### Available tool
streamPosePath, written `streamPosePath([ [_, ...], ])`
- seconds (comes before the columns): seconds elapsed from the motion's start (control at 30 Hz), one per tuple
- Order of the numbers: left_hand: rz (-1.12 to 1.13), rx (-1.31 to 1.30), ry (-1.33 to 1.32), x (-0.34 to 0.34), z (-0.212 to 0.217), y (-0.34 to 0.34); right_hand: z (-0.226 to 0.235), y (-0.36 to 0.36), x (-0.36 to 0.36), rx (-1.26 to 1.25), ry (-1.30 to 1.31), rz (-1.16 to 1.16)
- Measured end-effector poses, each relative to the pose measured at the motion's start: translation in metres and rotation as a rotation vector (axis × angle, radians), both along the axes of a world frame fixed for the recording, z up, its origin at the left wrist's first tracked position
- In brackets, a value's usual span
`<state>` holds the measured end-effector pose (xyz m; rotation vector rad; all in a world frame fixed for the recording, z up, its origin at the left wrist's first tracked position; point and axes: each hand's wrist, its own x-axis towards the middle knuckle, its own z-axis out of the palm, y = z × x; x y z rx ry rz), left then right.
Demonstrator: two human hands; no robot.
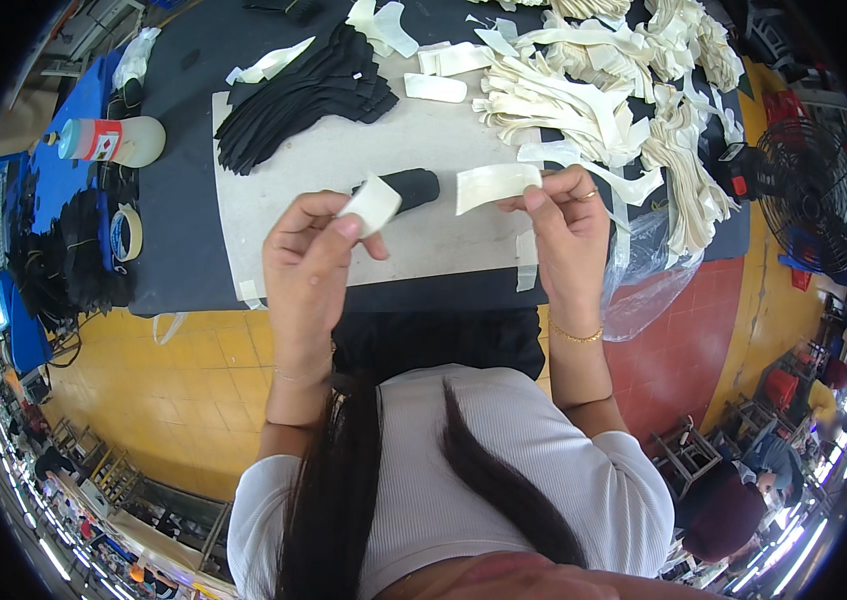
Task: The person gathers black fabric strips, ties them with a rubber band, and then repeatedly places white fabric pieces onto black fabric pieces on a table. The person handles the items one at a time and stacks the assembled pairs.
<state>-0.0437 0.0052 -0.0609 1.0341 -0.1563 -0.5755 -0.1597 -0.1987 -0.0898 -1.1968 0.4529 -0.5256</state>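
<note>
A white bottle (pixel 114 140) with red label lies far left, print unreadable.

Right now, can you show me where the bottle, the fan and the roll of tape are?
bottle (pixel 129 140), head view, on its pale body.
fan (pixel 812 205), head view, on its black wire guard.
roll of tape (pixel 127 232), head view, on its ring's rim.

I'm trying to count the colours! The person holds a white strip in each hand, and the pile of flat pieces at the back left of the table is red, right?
Not quite. The left hand and right hand do each hold a white strip, but the pile of flat pieces at the table's back left is black, not red. The head view shows it.
</note>
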Motion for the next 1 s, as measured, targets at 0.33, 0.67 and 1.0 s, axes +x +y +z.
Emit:
streamPosePath([
  [0.33, 0.2, 0.168, -0.429, 0.03, -0.023, 0.014, 0.003, 0.006, 0.008, -0.049, 0.069, -0.035],
  [0.67, 0.043, 0.915, -0.714, 0.073, -0.059, -0.008, 0.0, 0.008, 0.007, -0.073, 0.185, 0.022],
  [1.0, 0.171, 1.183, -1.356, 0.064, -0.052, -0.01, 0.001, 0.02, 0.015, -0.185, 0.162, 0.076],
])
